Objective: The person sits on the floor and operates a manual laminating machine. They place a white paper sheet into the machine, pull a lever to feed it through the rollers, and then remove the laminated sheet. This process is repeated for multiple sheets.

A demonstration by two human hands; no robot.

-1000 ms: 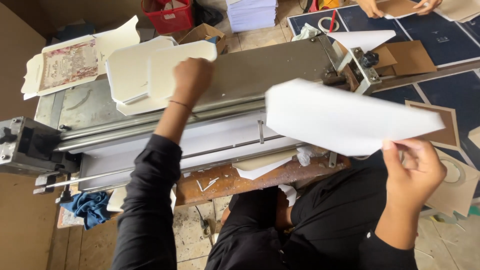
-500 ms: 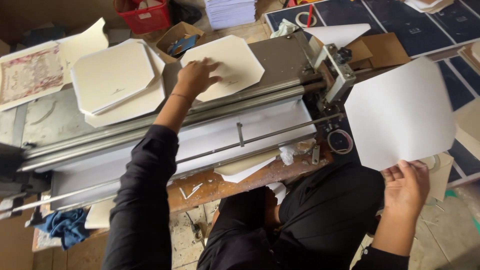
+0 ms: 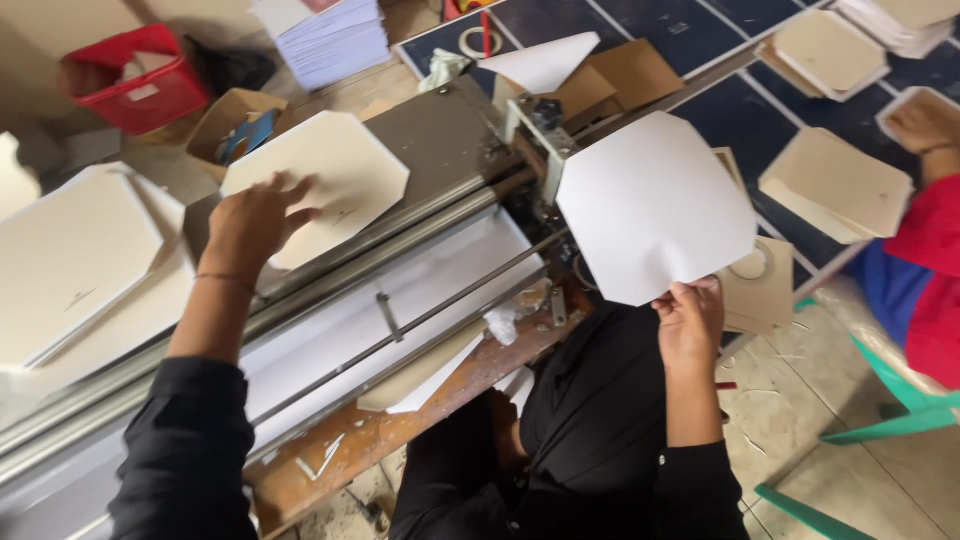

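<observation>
While the left hand [image 3: 255, 225] lies spread, fingers apart and palm down, on a cream octagonal card panel [image 3: 320, 180], the right hand [image 3: 688, 322] is pinched shut on the lower edge of a white octagonal paper sheet [image 3: 650, 205] and holds it up in the air, clear of everything below. The two hands are well apart, one on each side of the grey metal roller machine [image 3: 440, 150] that stands on the desk. The card panel rests flat on the machine's top plate, toward its far left corner, and only the left hand touches it; its broad faces run roughly along the rollers. The paper sheet hangs past the right end of the machine, just beside the upright bracket there, and tilts with its face toward the camera. From that sheet the card panel lies to the left and farther away, across the rollers, so the left hand is far the nearer to the panel and the right hand alone has the sheet. Beyond the left hand, a stack of cream octagonal card panels [image 3: 70, 265] sits at the left edge of the desk. More cream panels [image 3: 835, 185] lie on the dark blue floor mat [image 3: 790, 110] to the right, where another person's red sleeve [image 3: 925, 270] shows.
</observation>
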